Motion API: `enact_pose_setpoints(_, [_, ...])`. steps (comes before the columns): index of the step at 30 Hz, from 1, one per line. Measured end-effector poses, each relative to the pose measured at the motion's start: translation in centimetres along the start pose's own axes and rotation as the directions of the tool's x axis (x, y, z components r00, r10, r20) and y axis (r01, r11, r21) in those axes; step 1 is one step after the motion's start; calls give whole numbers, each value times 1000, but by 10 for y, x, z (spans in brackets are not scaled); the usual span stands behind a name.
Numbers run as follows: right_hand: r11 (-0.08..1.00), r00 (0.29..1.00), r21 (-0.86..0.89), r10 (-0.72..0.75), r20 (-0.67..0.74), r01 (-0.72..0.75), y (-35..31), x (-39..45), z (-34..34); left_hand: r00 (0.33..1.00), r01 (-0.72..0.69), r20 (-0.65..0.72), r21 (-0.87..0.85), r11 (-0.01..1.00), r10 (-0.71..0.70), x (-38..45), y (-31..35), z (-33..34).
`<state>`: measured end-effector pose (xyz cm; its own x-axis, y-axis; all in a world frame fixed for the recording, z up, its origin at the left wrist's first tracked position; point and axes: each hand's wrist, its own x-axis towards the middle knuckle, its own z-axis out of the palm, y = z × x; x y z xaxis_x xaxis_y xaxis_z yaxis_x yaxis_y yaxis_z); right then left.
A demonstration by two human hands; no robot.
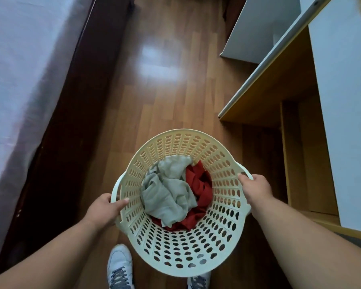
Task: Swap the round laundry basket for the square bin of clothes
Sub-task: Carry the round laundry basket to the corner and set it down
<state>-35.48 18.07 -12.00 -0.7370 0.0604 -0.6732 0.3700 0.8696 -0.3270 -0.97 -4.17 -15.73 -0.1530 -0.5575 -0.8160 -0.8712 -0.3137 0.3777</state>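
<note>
A round cream laundry basket with perforated walls hangs above the wooden floor in front of me. Inside it lie a grey-green cloth and a red cloth. My left hand grips the basket's left handle. My right hand grips the right handle. No square bin is in view.
A bed with a pale sheet and dark wooden frame runs along the left. An open wardrobe with a white door and yellow wooden shelves stands on the right. Wooden floor stretches ahead; my shoes show below.
</note>
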Motion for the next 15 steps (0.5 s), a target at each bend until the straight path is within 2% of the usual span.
enact_pose_setpoints(3, [1000, 1000, 25, -5, 24, 4, -13, -7, -4, 992, -13, -124, 33, 999, 17, -8, 10, -6])
enact_pose_setpoints(8, [996, 1000, 82, -27, 10, 26, -46, -32, -26, 987, -46, -154, 11, 999, 47, -37, 41, -40])
enact_pose_setpoints(15, [982, 995, 174, -83, 49, 73, -136, -112, -96, 980, -86, -188, -105, 991, 65, -106, 105, -145])
